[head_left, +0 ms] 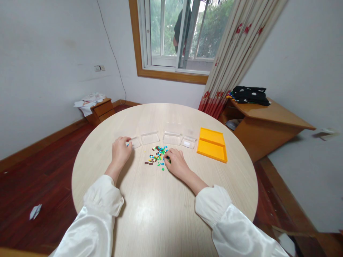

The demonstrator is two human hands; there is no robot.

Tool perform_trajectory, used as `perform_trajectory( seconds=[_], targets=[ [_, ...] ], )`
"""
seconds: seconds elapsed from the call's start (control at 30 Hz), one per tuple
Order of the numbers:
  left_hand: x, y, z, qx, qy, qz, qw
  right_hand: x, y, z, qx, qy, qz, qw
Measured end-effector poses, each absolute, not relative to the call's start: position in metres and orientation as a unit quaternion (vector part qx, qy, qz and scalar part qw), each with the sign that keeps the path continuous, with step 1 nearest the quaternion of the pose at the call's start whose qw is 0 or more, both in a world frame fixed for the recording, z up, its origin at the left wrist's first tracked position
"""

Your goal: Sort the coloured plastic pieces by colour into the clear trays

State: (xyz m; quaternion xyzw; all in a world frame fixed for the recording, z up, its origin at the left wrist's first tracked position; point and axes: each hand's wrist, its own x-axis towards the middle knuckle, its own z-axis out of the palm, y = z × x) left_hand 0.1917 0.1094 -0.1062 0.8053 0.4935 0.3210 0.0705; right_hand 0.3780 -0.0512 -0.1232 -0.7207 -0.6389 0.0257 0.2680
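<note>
A small heap of tiny coloured pieces [157,155] lies in the middle of the round pale wooden table [160,207]. My right hand [175,162] rests at the heap's right edge, fingers curled and pinched on a small green piece. My left hand [120,148] sits to the left, fingers closed at the rim of a small clear box [134,142]; a bit of blue shows at the fingertips. Behind the heap stand three more clear boxes: one [150,137] left of centre, one [172,138] in the centre, one [188,142] to the right.
An orange tray [212,144] lies on the table to the right of the boxes. A wooden desk [268,121] with dark cloth stands at right, a low cabinet [102,109] with papers at the left wall. A window and curtain are behind.
</note>
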Motion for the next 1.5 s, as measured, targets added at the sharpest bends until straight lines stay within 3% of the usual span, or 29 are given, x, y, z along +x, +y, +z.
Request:
perform_trajectory(
  seconds=[0.53, 0.83, 1.0, 1.33, 1.5],
  targets=[
    [0.214, 0.085, -0.096, 0.823, 0.384, 0.371, 0.194, 0.375, -0.049, -0.115, -0.707, -0.615, 0.031, 0.347],
    [0.232, 0.057, -0.094, 0.839, 0.270, 0.291, 0.371, 0.371, -0.049, -0.106, -0.637, -0.647, 0.044, 0.416],
    [0.235, 0.049, -0.090, 0.847, 0.220, 0.252, 0.412, 0.369, -0.051, -0.104, -0.623, -0.655, 0.046, 0.424],
    [0.232, 0.056, -0.089, 0.780, 0.259, 0.262, 0.506, 0.373, -0.048, -0.112, -0.593, -0.669, 0.037, 0.447],
    [0.224, 0.081, -0.096, 0.723, 0.382, 0.402, 0.411, 0.378, -0.051, -0.113, -0.592, -0.712, 0.032, 0.377]
  ],
)
